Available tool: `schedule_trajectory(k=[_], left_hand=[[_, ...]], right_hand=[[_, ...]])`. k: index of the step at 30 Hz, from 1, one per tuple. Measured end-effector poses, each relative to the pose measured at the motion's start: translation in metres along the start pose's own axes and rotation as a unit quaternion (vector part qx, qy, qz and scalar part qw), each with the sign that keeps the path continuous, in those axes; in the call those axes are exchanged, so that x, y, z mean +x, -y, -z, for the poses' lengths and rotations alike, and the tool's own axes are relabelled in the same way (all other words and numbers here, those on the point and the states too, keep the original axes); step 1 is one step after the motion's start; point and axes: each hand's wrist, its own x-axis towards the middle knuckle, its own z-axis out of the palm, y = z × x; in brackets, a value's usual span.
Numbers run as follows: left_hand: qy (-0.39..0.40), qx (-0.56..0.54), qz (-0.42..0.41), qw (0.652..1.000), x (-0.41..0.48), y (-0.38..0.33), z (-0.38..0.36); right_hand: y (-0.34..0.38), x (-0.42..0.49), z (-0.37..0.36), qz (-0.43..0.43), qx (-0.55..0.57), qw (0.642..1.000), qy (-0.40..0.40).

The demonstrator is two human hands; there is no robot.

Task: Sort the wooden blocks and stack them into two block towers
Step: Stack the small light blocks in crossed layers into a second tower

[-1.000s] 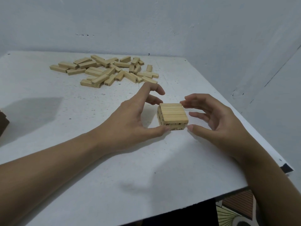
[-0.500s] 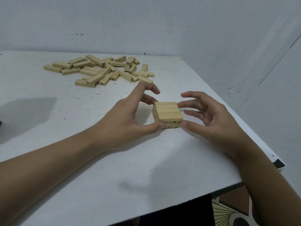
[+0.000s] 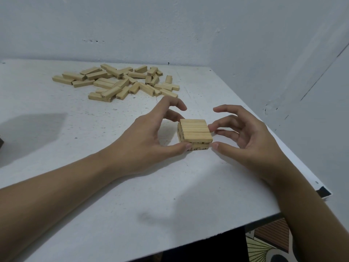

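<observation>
A low stack of wooden blocks [image 3: 194,131], two layers high, stands on the white table [image 3: 132,195] right of centre. My left hand [image 3: 149,138] curls round its left side, thumb tip on the bottom layer's front left corner and fingers behind the stack. My right hand [image 3: 245,140] cups the right side, thumb tip at the bottom front right corner and fingertips touching the top layer's right face. A loose pile of several numbered wooden blocks [image 3: 120,82] lies scattered at the back of the table.
A pale wall runs behind the table and along its right side. The table's right edge and front edge lie close to the stack, with a patterned floor [image 3: 268,244] below. A dark object [image 3: 1,143] shows at the far left edge.
Both hands have drawn in onto the stack: the right fingertips, apart from it before, now touch its right side, and both thumbs sit at the bottom corners. The stack has stayed in place.
</observation>
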Motion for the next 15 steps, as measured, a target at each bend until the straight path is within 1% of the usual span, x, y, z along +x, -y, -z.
schedule_trajectory(k=[15], left_hand=[[-0.003,-0.005,-0.004,1.0,0.0015,-0.0022,-0.001]], right_hand=[[0.0013,-0.0009,-0.0023,-0.002,-0.001,1.0,-0.01]])
